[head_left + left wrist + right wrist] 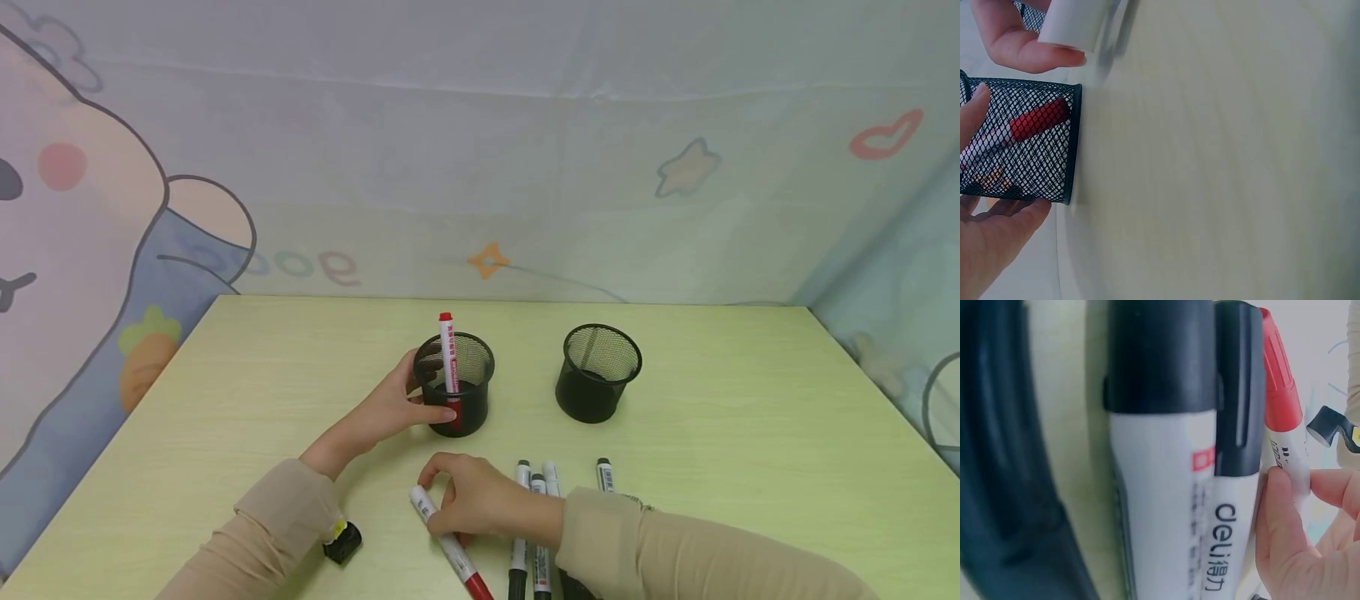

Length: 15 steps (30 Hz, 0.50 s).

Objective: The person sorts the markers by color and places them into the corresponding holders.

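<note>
On the left, my left hand [375, 417] grips a black mesh pen cup [475, 407], fingers behind it and thumb across its front. A marker with a red end [447, 354] stands in that cup, leaning slightly; its red cap [1040, 119] shows through the mesh in the left wrist view. Nearer the front, my right hand [480, 500] pinches a white marker with a red cap [456, 552] between thumb and fingers. The marker slants, cap end toward me. In the right wrist view, the thumb and a finger hold its white barrel [1290, 456] just below the cap.
A second black mesh pen cup [591, 398] stands to the right. Several black-capped markers, among them one marker [519, 554] and another [540, 550], lie beside and under my right forearm. One marker end [604, 475] shows past the sleeve. A printed curtain hangs behind the table.
</note>
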Available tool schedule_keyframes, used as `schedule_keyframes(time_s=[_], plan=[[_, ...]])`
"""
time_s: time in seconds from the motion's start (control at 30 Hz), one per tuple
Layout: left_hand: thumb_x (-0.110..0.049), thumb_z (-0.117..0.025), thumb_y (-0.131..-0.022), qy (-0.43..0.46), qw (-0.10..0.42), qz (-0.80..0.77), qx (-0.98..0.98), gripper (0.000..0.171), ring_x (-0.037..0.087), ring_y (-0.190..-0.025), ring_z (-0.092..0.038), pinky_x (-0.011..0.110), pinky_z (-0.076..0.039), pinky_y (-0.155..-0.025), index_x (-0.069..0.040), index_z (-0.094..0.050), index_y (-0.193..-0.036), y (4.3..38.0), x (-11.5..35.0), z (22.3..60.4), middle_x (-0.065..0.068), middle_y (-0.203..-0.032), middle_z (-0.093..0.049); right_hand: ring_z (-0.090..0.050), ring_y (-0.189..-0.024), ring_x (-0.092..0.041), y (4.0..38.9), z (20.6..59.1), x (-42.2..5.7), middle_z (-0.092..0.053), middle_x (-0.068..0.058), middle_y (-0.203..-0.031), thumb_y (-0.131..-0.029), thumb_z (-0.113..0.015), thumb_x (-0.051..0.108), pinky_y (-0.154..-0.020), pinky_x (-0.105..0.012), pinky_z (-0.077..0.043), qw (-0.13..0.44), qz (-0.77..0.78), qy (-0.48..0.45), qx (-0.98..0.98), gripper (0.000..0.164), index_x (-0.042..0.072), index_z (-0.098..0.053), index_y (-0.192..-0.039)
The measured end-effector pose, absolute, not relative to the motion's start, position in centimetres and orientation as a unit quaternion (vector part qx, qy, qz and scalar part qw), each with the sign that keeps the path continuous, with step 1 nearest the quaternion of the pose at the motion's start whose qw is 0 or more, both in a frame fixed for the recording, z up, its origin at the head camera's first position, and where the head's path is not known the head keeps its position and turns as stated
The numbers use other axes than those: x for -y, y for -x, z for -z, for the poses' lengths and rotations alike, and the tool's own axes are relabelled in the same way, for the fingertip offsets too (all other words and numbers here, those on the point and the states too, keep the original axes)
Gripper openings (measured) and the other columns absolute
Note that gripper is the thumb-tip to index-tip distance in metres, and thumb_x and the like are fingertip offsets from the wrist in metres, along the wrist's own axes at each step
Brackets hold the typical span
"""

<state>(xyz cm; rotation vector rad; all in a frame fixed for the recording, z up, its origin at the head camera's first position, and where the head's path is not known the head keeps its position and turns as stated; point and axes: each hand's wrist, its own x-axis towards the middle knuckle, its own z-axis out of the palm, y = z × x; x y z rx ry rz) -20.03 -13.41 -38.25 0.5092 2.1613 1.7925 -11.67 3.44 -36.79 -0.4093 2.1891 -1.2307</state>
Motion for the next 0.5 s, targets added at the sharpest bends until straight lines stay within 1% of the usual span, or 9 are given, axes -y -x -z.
schedule_keyframes(time_s=[0.27,0.5], plan=[[-0.010,-0.078,-0.075,-0.180,0.145,-0.625,-0.746,0.082,0.025,-0.130,-0.036,0.043,-0.033,-0.104,-0.018,-0.028,-0.140,19.98,13.44,38.31,0.005,-0.135,-0.043,-0.048,-0.047,-0.014,11.94,37.17,-3.62,-0.057,-0.005,-0.062,-0.071,-0.063,-0.013,-0.045,-0.022,-0.041,0.320,0.533,0.143,-0.770,0.037,0.010,-0.056,-0.099],[-0.011,-0.078,-0.075,-0.181,0.143,-0.622,-0.748,0.083,0.026,-0.130,-0.036,0.044,-0.032,-0.104,-0.017,-0.028,-0.140,20.04,13.41,38.42,0.006,-0.135,-0.044,-0.050,-0.051,-0.015,12.29,37.39,-3.73,-0.058,-0.007,-0.065,-0.072,-0.061,-0.015,-0.045,-0.022,-0.044,0.337,0.570,0.145,-0.735,0.039,0.008,-0.052,-0.103]])
